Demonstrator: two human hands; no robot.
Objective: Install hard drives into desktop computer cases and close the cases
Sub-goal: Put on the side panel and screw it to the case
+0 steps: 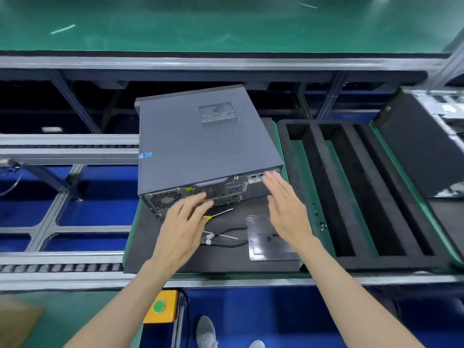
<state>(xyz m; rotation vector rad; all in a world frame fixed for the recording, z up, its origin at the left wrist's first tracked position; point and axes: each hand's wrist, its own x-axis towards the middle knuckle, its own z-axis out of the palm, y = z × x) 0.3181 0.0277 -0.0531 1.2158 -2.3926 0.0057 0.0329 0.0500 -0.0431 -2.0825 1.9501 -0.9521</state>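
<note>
While the lid sits shut on it, these lines run from largest thing to smallest.

Surface (140, 247): dark mat on a green-edged pallet riding a roller line; it carries the case, tools and loose parts.

Foam tray (311, 187): black, just right of the mat; its long slots show nothing in them.

Case (200, 146): grey desktop box lying on its side on the mat, turned at an angle; side panel on, vent grille up, rear ports facing the person; its far end reaches past the mat's far edge.

Second case (421, 146): far right, partly out of frame; it looks open on top, so I judge it awaits its drive.

Left hand (180, 229): fingers straight and spread, tips at the rear panel near the fan grille; it grips nothing.

Right hand (286, 209): flat, fingers together, tips at the case's rear right corner; it holds nothing either.

Plate (268, 237): pale metal piece on the mat, partly under the right wrist; small dark screws lie on it.

Cable (231, 237): black, with white connectors, lying loose near the left hand.

Screwdriver (221, 212): yellow handle, on the mat just before the case; untouched.

Progress: this case appears closed, and whether a drive is inside cannot be seen; likely the hands are pushing or squaring it; rear screws may be left, and the second case remains.
</note>
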